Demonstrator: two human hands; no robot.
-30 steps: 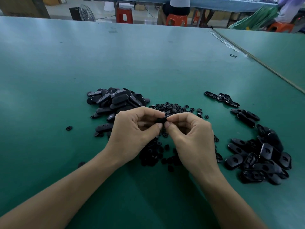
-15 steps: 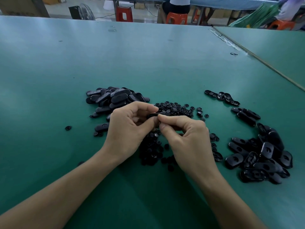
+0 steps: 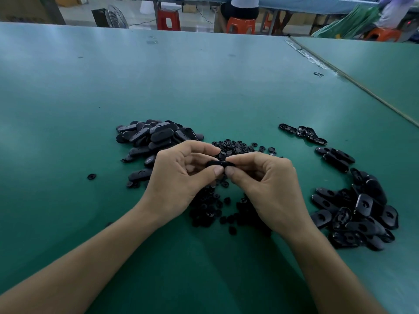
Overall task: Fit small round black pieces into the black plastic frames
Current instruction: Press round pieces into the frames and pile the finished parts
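Observation:
Both hands meet above the middle of the green table [image 3: 204,87]. My left hand [image 3: 181,175] and my right hand [image 3: 265,186] pinch one black plastic frame [image 3: 218,164] between thumbs and forefingers, edge-on to me. Whether a round piece sits in it is hidden by my fingers. Under and beyond my hands lies a scatter of small round black pieces [image 3: 238,147]. A heap of black frames [image 3: 154,137] is at the left. Another heap of frames [image 3: 358,214] is at the right.
A single round piece [image 3: 91,176] lies apart at the left. A few more frames [image 3: 302,132] and a short row [image 3: 335,157] lie at the upper right. A seam [image 3: 353,80] joins a second table at the right. Stools and seated people are beyond the far edge.
Both hands stay together on the frame over the round pieces. The frame now shows more between the fingertips, and the thumbs have shifted slightly on it.

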